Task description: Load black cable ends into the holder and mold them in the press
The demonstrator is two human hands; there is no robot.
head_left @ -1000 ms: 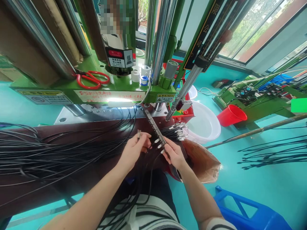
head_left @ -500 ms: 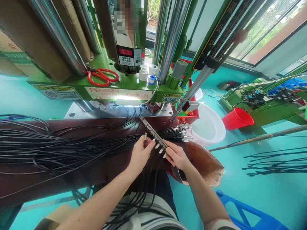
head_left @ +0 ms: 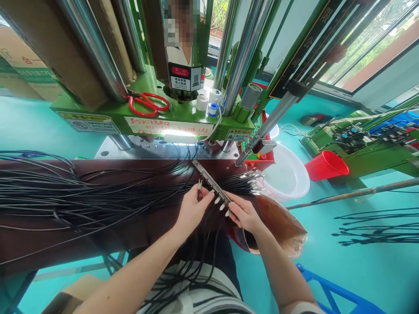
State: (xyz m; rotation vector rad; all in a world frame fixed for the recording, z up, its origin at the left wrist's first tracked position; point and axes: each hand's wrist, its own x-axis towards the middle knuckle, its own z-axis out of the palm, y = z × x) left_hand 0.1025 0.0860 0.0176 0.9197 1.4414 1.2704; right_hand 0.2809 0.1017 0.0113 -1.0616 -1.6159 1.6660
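Note:
A narrow metal bar (head_left: 207,176) with slots lies slantwise between my hands above the bench. My right hand (head_left: 246,213) is closed around its near end. Several silvery cable connectors (head_left: 222,206) stick out along the bar's near side, their black cables (head_left: 214,250) hanging down over my lap. My left hand (head_left: 191,211) pinches black cable ends, with one metal tip (head_left: 200,184) standing up between the fingers. The left thumb is at a connector on the bar's edge. Exactly how many cables the left hand holds is hidden.
A thick bundle of black cables (head_left: 108,192) covers the brown bench (head_left: 150,235). Behind stands a green press (head_left: 147,124) with red-handled scissors (head_left: 149,104) on it. To the right are a white tub (head_left: 284,170), a red bucket (head_left: 327,165) and a brown paper-like bag (head_left: 284,226).
The view has shifted slightly, so the press and bench sit a little further right. Both hands keep their grips, and the bar has hardly moved between them.

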